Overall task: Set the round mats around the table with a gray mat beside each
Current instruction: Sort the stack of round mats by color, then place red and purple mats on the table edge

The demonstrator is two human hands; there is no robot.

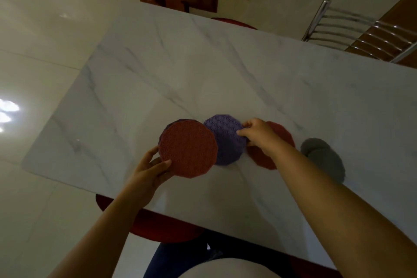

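A: Where are the round mats now?

B: All are close together on the marble table (203, 63), near the person's edge. I take the purple mat (225, 140) as the reference. To its left, and covering its left border, is a red mat (188, 149). To its right lies a second red mat (282, 135), partly hidden under the forearm. Further right of that are the gray mats (325, 158), in a small overlapping pile.

A: And the hands?

B: The left hand (149, 171) holds the red mat at its lower-left border, with the thumb on top and the fingers under it. A darker mat (168, 126) shows its edge just behind this one, so I think the hand carries a small stack. The right hand (257, 134) has its fingers curled together and pinches the right border of the purple mat.

A: Why a pinch at the border?

B: The mats are thin and flat, so the border is the only place to catch them. In my judgement the mats are being separated, and none has reached its place around the table yet.
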